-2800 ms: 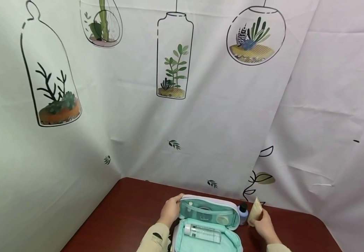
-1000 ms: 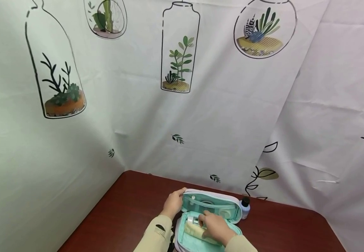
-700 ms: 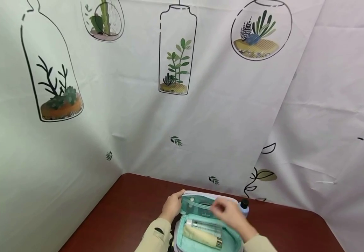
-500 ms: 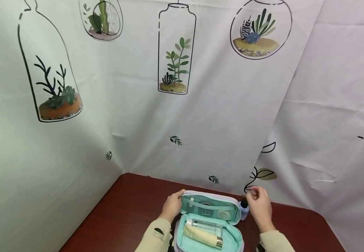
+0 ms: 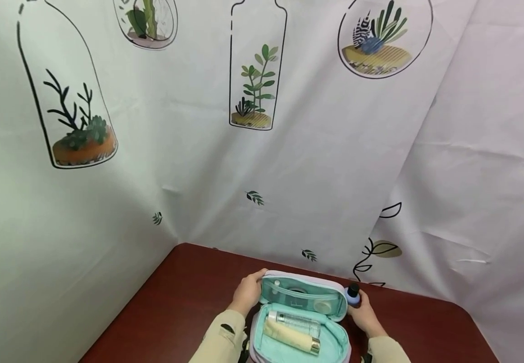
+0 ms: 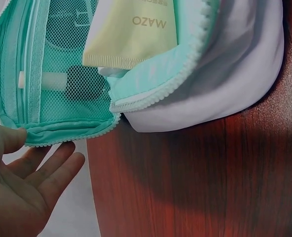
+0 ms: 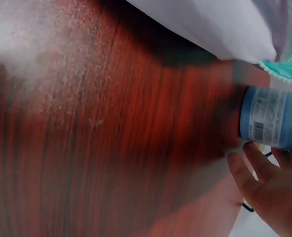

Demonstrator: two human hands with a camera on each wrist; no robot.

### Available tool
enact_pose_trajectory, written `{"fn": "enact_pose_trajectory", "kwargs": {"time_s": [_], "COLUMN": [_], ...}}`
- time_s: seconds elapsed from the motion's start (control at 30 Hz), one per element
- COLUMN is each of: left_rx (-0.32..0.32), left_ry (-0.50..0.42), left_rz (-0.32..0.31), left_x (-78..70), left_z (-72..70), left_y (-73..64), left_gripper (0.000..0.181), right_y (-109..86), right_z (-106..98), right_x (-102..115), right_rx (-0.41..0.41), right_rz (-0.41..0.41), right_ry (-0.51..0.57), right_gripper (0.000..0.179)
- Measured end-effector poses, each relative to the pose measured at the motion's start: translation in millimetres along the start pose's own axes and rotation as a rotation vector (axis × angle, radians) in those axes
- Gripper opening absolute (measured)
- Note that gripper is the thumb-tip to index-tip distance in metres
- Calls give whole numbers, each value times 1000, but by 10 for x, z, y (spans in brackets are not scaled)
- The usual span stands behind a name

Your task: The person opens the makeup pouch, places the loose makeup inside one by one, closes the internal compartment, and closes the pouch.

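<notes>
Right hand (image 5: 365,316) closes around the small blue bottle (image 5: 352,296) beside the open pouch (image 5: 299,322).

Left hand (image 5: 246,292), thumb on the rim and fingers straight, holds up the pouch lid. Judging by this, the step is taking the bottle; next it needs lifting over the pouch. Red-brown table (image 5: 176,307) below, plant-printed curtain (image 5: 253,126) behind.

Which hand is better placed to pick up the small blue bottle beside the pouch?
Right. The right hand already touches the blue bottle, while the left hand props the pouch lid open.
</notes>
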State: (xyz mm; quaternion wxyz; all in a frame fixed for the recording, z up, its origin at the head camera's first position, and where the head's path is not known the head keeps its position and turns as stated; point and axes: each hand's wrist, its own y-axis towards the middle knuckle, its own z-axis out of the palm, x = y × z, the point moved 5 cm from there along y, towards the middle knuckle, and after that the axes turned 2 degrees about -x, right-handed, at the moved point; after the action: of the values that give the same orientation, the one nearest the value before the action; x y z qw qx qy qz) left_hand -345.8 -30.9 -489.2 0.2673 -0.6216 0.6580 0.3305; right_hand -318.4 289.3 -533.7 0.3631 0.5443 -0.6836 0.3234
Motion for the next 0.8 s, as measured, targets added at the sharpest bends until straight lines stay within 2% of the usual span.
{"fn": "enact_pose_trajectory", "kwargs": {"time_s": [0.2, 0.37, 0.6, 0.7, 0.8], "left_rx": [-5, 6, 8, 8, 7], "left_ry": [8, -5, 23, 36, 31], "left_rz": [-15, -22, -19, -21, -32], "left_x": [-10, 1, -21, -19, -1], "left_z": [14, 35, 22, 14, 14], "left_y": [-6, -13, 22, 36, 46], "left_gripper": [37, 38, 38, 38, 38], "right_y": [-11, -76, -308, -398, -471], "right_z": [-35, -192, -532, -576, -502], "right_x": [-30, -1, 319, 491, 654], "right_rx": [-62, -157, -318, -308, -218], "right_rz": [4, -12, -19, -63, -104], "right_ry": [-125, -130, -144, -122, -88], "right_gripper": [64, 63, 67, 65, 58]}}
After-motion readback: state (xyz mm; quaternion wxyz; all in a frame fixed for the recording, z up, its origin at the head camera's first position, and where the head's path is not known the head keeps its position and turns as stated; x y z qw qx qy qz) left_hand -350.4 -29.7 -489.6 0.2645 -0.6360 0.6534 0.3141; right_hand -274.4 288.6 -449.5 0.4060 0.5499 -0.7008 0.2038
